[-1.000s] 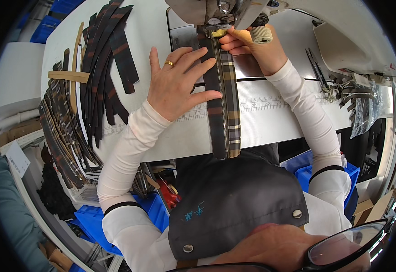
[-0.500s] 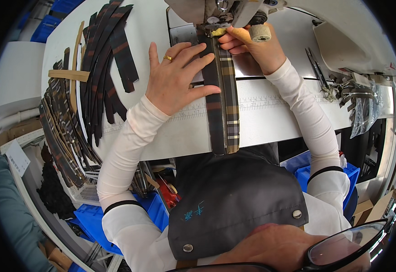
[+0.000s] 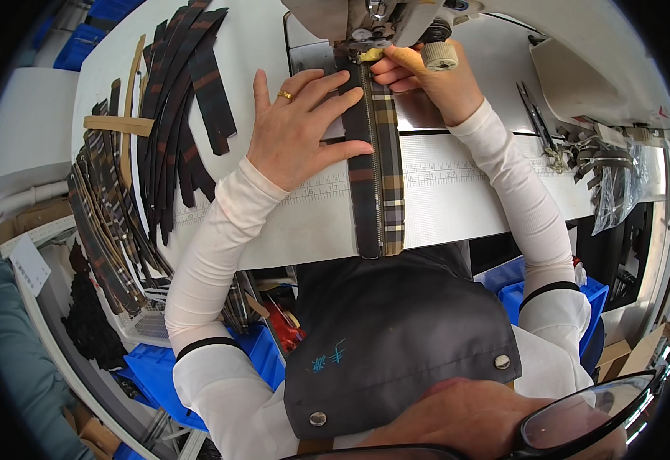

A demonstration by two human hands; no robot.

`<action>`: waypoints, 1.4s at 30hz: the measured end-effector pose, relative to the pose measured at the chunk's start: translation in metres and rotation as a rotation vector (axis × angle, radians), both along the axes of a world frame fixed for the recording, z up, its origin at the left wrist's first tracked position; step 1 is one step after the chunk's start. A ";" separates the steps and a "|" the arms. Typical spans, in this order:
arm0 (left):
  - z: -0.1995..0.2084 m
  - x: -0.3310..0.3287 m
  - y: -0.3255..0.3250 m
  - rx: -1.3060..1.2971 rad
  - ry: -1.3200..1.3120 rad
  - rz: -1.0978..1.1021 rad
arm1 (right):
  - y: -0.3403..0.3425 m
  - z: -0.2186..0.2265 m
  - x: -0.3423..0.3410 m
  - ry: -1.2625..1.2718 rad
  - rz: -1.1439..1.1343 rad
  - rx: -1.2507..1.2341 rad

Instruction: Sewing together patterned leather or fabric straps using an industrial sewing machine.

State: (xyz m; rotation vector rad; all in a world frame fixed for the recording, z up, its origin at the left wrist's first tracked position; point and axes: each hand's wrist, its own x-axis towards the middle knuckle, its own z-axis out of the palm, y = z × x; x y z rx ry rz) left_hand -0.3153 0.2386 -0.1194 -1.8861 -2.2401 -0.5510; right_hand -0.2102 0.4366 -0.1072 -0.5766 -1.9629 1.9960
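Note:
A zipper point(image 3: 377, 176) runs lengthwise between a dark strip point(image 3: 362, 195) and a plaid strip point(image 3: 393, 180), its far end under the sewing machine's presser foot point(image 3: 365, 44). Fingers spread, my left hand point(image 3: 293, 126) lies with its fingertips and thumb on the dark strip. My right hand point(image 3: 431, 77) is closed at the plaid strip's right edge, beside the foot. Its thumb and forefinger meet close to a small yellow piece point(image 3: 370, 55) at the foot. The curled fingers partly hide the strip's edge there.
Dark strips point(image 3: 170, 115) and plaid strips point(image 3: 108, 215) lie piled on the table's left side. Tweezers point(image 3: 534, 115) and a clear plastic bag point(image 3: 618, 184) are at the right. A ruler scale point(image 3: 457, 172) crosses the table. Blue bins point(image 3: 162, 383) stand below.
The zipper and its two strips have slid slightly away from me, toward the presser foot. Both hands keep nearly the same places and poses.

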 end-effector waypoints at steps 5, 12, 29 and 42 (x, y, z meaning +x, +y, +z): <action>-0.001 -0.001 0.001 0.018 0.012 -0.005 | -0.002 0.001 0.000 0.002 -0.005 0.015; -0.002 -0.003 0.002 0.034 0.017 -0.006 | -0.004 0.003 -0.001 -0.014 -0.022 0.047; -0.005 -0.006 0.001 0.062 0.069 -0.007 | -0.038 0.005 0.090 0.111 0.158 0.666; -0.005 -0.006 0.003 0.086 0.095 -0.019 | -0.087 -0.001 0.130 0.272 0.460 1.227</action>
